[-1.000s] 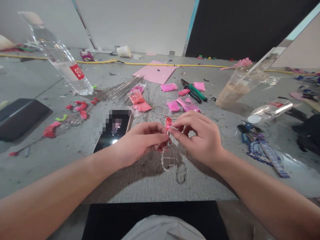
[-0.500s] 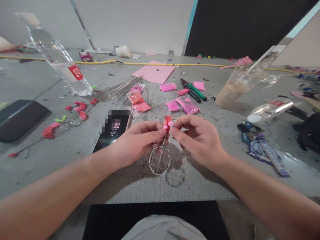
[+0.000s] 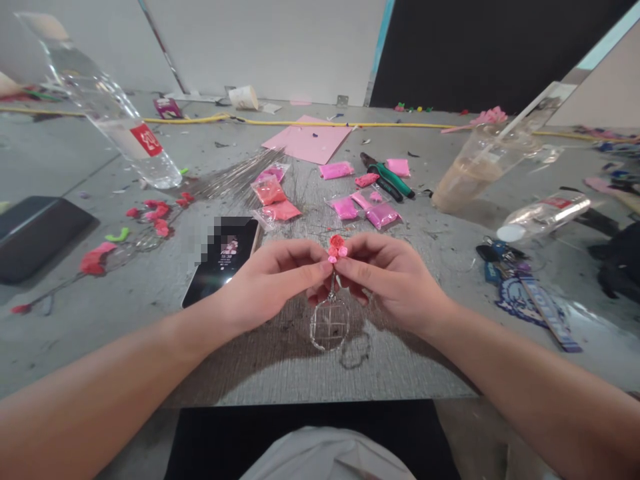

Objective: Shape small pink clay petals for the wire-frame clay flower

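Note:
Between my hands hangs a small wire racket [image 3: 330, 325], its round silvery frame crossed by thin wires. Red and pink clay pieces [image 3: 337, 247] sit at the top of its handle. My left hand [image 3: 283, 277] pinches the handle end from the left, thumb just under the clay. From the right, my right hand [image 3: 387, 273] closes thumb and finger on the same spot. The curled fingers hide most of the handle. Beside my left wrist lies a phone [image 3: 225, 257] with its screen lit.
Packets of pink clay [image 3: 345, 207], red packets [image 3: 273, 193] and green-handled pliers [image 3: 390, 179] lie beyond my hands. A bundle of wires [image 3: 245, 173] is at left-centre. A water bottle [image 3: 115, 120] stands left, an iced drink cup [image 3: 467, 173] right, near keys [image 3: 493, 253].
My right hand has moved in and now pinches the racket's handle end along with my left. The racket hangs more upright and slightly to the right, its clay pieces turned toward me.

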Demonstrator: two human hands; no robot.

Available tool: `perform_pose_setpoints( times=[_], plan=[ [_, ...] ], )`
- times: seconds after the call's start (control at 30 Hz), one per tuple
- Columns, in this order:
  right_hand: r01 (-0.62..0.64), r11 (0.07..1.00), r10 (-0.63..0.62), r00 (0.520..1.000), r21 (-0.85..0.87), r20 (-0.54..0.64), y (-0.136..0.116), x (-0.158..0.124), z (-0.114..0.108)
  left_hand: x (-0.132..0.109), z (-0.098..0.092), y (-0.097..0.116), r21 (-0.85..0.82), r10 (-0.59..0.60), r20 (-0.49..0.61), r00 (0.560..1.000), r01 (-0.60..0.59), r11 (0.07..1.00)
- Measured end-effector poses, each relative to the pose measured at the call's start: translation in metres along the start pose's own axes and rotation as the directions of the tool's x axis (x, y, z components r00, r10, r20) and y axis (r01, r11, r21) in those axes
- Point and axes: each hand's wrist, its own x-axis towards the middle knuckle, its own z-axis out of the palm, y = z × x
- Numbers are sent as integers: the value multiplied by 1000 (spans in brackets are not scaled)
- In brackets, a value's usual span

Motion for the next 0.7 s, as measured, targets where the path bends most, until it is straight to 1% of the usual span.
perform_pose_setpoints(
  times=[0.17,0.43,0.6,0.7],
  plan=[
    [13,1000,-13,998,7,54,1,0,-2,-1,-3,2,-15,-6,75,997,7,1000],
    [34,999,-33,997,-13,62,-3,-5,-1,-2,0,4,-61,-55,60,997,59,996],
    [40,999,-39,997,-17,62,-4,-5,0,-3,-3,5,-92,-79,111,991,90,992],
    [57,998,-55,996,-31,64,-4,-6,2,-3,-4,5,-119,-74,138,988,91,989]
  ],
)
